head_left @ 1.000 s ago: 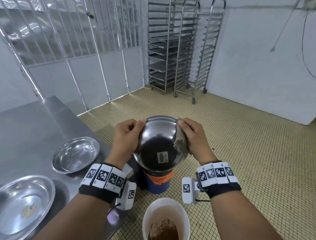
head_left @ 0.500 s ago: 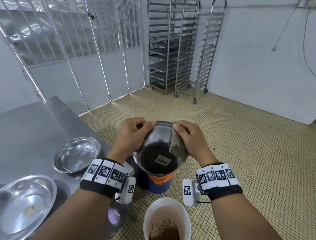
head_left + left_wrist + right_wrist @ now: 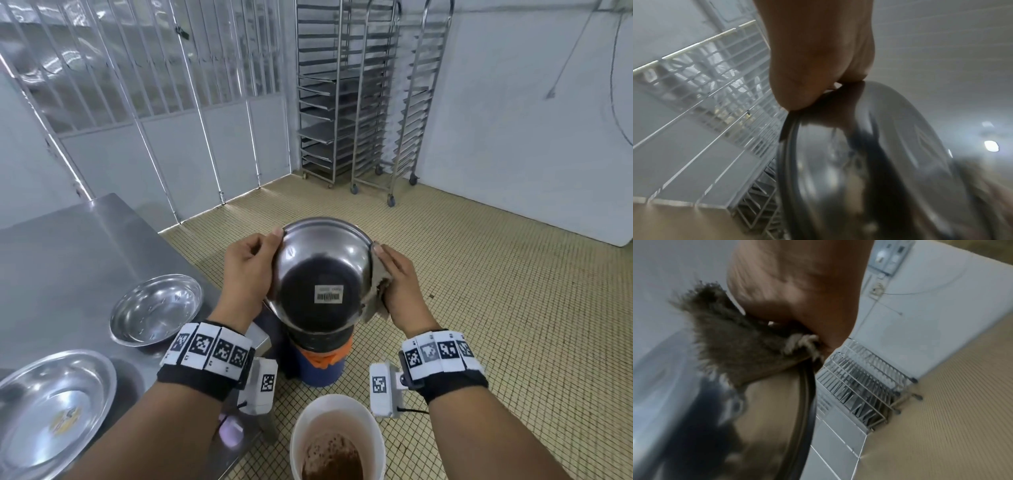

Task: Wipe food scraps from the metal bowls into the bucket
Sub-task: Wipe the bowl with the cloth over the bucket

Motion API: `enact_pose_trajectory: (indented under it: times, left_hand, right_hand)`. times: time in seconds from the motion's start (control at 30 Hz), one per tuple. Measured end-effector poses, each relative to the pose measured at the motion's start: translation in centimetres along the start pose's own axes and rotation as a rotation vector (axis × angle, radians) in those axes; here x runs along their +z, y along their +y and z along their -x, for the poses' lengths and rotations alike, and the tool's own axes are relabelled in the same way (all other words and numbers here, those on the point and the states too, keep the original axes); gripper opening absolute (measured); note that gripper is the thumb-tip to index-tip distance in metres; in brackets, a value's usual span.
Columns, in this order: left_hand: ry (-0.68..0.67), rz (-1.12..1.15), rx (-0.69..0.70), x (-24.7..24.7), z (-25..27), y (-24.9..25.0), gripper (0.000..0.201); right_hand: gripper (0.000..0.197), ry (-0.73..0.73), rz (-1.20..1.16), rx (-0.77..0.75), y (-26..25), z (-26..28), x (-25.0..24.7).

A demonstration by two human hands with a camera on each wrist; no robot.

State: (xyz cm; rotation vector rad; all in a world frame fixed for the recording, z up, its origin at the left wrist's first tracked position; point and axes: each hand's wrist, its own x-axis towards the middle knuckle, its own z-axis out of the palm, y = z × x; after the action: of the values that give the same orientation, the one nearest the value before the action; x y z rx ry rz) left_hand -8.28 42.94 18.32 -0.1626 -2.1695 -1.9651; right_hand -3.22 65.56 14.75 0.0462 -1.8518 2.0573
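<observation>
A metal bowl (image 3: 322,270) is held tipped up in mid-air, its underside with a barcode sticker facing me, above a blue bucket (image 3: 322,371) with an orange liner. My left hand (image 3: 251,270) grips the bowl's left rim (image 3: 789,146), thumb on the outside. My right hand (image 3: 399,281) holds a dirty brownish cloth (image 3: 375,296) at the bowl's right rim; the cloth (image 3: 740,345) is folded over the rim in the right wrist view. The bowl's inside is hidden.
A steel table (image 3: 68,246) at left carries two empty-looking metal bowls (image 3: 156,310) (image 3: 51,409). A white bucket (image 3: 337,440) with brown scraps stands on the tiled floor near me. Wheeled tray racks (image 3: 359,102) stand at the back wall.
The bowl has been turned and raised a little, so its underside faces me squarely. My right hand with the cloth has slid from the bowl's upper edge out to its right rim.
</observation>
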Motion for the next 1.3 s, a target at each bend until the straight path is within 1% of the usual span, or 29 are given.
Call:
enact_pose_trajectory:
  times: [0.03, 0.1, 0.13, 0.2, 0.23, 0.27, 0.3, 0.37, 0.47, 0.5, 0.53, 0.6, 0.7, 0.73, 0.8, 0.87, 0.9, 0.93, 1.0, 1.03, 1.07, 1.13, 1.17, 1.2, 1.23, 1.27, 1.3]
  left_hand:
    - [-0.008, -0.037, 0.009, -0.1, 0.0, -0.3, 0.043]
    - [-0.068, -0.198, 0.107, -0.1, 0.2, -0.5, 0.044]
    - [-0.109, -0.279, 0.162, -0.1, 0.3, -0.4, 0.042]
    - [-0.201, -0.383, 0.230, 0.2, 0.2, 0.2, 0.035]
    - [-0.247, -0.411, 0.249, 0.4, 0.2, 0.4, 0.032]
    - [-0.278, -0.432, 0.262, 0.7, 0.3, 0.6, 0.031]
    - [-0.288, -0.440, 0.264, 0.9, 0.3, 0.8, 0.032]
    - [-0.237, -0.394, 0.235, 0.8, 0.3, 0.9, 0.033]
    - [-0.071, -0.190, 0.125, -0.3, -0.2, 0.2, 0.037]
    - [-0.040, -0.156, 0.101, -0.5, -0.2, -0.1, 0.038]
    - [-0.033, -0.152, 0.088, -0.5, -0.1, -0.3, 0.039]
    - [-0.071, -0.194, 0.093, -0.1, 0.4, -0.5, 0.038]
    - [-0.175, -0.282, 0.107, 0.2, 0.8, -0.5, 0.033]
    - [-0.201, -0.291, 0.116, 0.1, 0.8, -0.5, 0.033]
    - [-0.223, -0.298, 0.158, -0.1, 0.6, -0.1, 0.033]
    - [-0.212, -0.313, 0.186, -0.4, 0.5, 0.5, 0.033]
    - [-0.188, -0.294, 0.174, -0.5, 0.5, 0.5, 0.033]
    - [-0.145, -0.250, 0.144, -0.6, 0.4, 0.5, 0.034]
    - [-0.039, -0.123, 0.065, -0.9, 0.2, -0.1, 0.038]
    - [-0.009, -0.083, 0.040, -0.9, 0.3, -0.5, 0.041]
    - [-0.001, -0.074, 0.034, -0.9, 0.4, -0.8, 0.043]
    - [-0.041, -0.124, 0.060, -0.5, 0.9, -1.2, 0.043]
    - [-0.081, -0.169, 0.082, -0.3, 1.1, -1.1, 0.042]
    - [-0.118, -0.212, 0.099, -0.2, 1.2, -0.9, 0.039]
    - [-0.138, -0.239, 0.108, -0.2, 1.2, -0.6, 0.038]
    - [-0.130, -0.237, 0.107, -0.2, 1.0, -0.4, 0.038]
    - [-0.101, -0.195, 0.091, -0.4, 0.9, -0.4, 0.039]
  right_hand:
    - [0.028, 0.015, 0.000, 0.006, 0.1, 0.2, 0.1]
    - [0.029, 0.051, 0.127, -0.027, -0.1, -0.1, 0.0]
    - [0.031, 0.031, 0.243, -0.076, -0.6, -0.5, 0.0]
    - [0.029, -0.076, 0.510, -0.174, -1.7, -1.0, 0.4]
    - [0.027, -0.130, 0.607, -0.194, -2.1, -1.1, 0.8]
    - [0.025, -0.160, 0.651, -0.208, -2.2, -1.1, 1.2]
    - [0.024, -0.163, 0.658, -0.217, -2.2, -1.1, 1.4]
    - [0.025, -0.117, 0.589, -0.208, -1.4, -0.7, 1.4]
    - [0.044, -0.015, 0.216, -0.068, 0.6, 0.1, 0.3]
    - [0.048, -0.011, 0.152, -0.027, 1.1, 0.3, 0.1]
    - [0.050, -0.008, 0.162, -0.017, 1.3, 0.5, 0.1]
    - [0.045, 0.004, 0.273, -0.055, 1.0, 0.2, 0.3]
    - [0.039, -0.080, 0.542, -0.151, -0.7, -0.9, 1.1]
    - [0.038, -0.101, 0.599, -0.166, -0.9, -1.1, 1.4]
    - [0.038, -0.110, 0.603, -0.168, -0.9, -0.9, 1.7]
    - [0.040, -0.093, 0.514, -0.145, -0.2, -0.3, 1.7]
    - [0.040, -0.067, 0.426, -0.120, 0.3, 0.1, 1.7]
    - [0.039, -0.032, 0.312, -0.081, 0.7, 0.4, 1.4]
    - [0.046, 0.006, 0.084, -0.020, 1.1, 0.5, 1.1]
    - [0.049, 0.015, 0.049, -0.026, 1.1, 0.4, 1.0]
    - [0.049, 0.025, 0.080, -0.051, 0.8, 0.3, 0.9]
    - [0.040, 0.011, 0.238, -0.125, 0.1, -0.3, 0.9]
    - [0.035, -0.026, 0.351, -0.160, -0.4, -0.6, 1.0]
    - [0.034, -0.069, 0.471, -0.185, -0.9, -0.8, 1.2]
    - [0.035, -0.097, 0.538, -0.199, -1.4, -0.9, 1.5]
    - [0.036, -0.094, 0.539, -0.198, -1.4, -1.0, 1.5]
    - [0.034, -0.067, 0.473, -0.181, -1.5, -1.1, 1.4]
